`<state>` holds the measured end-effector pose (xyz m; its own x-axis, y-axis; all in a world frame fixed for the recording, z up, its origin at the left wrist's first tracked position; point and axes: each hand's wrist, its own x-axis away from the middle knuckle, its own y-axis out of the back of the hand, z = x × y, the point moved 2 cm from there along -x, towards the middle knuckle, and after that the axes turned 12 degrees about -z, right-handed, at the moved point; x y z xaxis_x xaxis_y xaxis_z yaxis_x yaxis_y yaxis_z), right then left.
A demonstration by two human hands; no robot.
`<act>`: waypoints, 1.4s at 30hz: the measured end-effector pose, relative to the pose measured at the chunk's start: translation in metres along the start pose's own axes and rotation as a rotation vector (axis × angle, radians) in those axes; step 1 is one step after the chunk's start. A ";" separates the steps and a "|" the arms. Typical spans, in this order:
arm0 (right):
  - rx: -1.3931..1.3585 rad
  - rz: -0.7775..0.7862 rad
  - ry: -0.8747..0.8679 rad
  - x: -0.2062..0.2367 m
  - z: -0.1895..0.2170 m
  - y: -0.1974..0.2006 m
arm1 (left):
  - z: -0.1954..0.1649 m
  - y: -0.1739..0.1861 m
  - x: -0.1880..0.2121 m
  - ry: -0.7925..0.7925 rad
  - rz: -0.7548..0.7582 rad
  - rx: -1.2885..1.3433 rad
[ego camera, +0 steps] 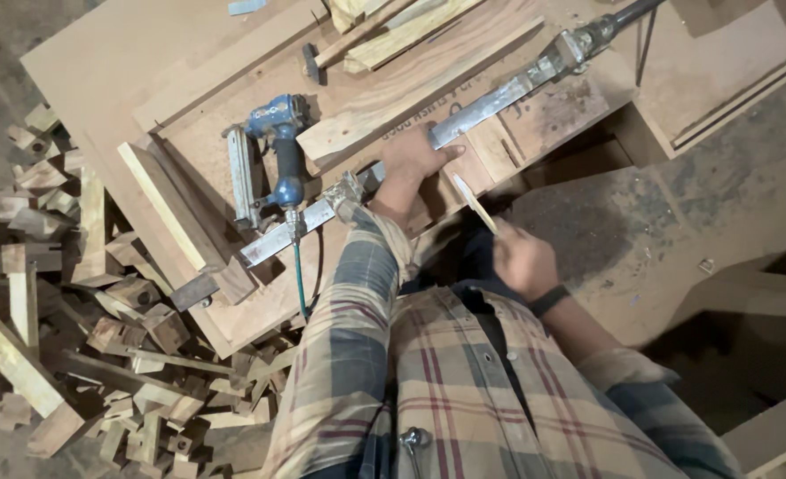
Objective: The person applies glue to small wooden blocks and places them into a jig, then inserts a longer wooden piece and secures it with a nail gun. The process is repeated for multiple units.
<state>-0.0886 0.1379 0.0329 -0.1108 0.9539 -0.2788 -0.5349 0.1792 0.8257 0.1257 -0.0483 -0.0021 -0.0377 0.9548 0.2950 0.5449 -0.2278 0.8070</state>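
**Ana:** Sawdust-covered floor all round, and a low plywood board (233,293) serving as the bench. Start close in, what have we got?

**Ben:** Nearest us, the right hand (522,262) is closed around a thin pale wood strip (475,200), pinched low so the tip points up toward the work. It hangs in the air just off the board's edge, touching nothing else.

**Ana:** And the left?

**Ben:** The left hand (415,158) lies flat, fingers spread, pressing down on a long metal bar (411,151) that runs slantwise across the board. By the look of it, that flat palm is there to stop the bar sliding. It grips nothing; it only pins.

**Ana:** Beside that arm?

**Ben:** A blue nail gun (273,155) lies on its side, nose against the bar's lower end, green hose (300,279) trailing toward us. I'd say it's parked within easy reach.

**Ana:** Further out?

**Ben:** A wide plank (411,84) lies just beyond the bar, a hammer (313,60) past it among loose boards. Off to the left, a heap of offcuts (82,337) is spread over the floor, well apart from both hands.
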 end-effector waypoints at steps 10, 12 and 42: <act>-0.127 0.025 -0.103 0.006 -0.011 -0.021 | 0.015 -0.024 -0.012 -0.026 -0.067 -0.017; -0.287 0.019 -0.126 0.003 -0.022 -0.037 | 0.018 -0.022 -0.009 -0.068 -0.233 0.078; 0.042 -0.032 -0.101 0.008 0.027 -0.010 | 0.008 0.003 0.000 -0.045 -0.118 0.030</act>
<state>-0.0613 0.1503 0.0359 -0.0079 0.9665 -0.2565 -0.5011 0.2181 0.8375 0.1344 -0.0474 -0.0041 -0.0659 0.9822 0.1756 0.5636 -0.1086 0.8189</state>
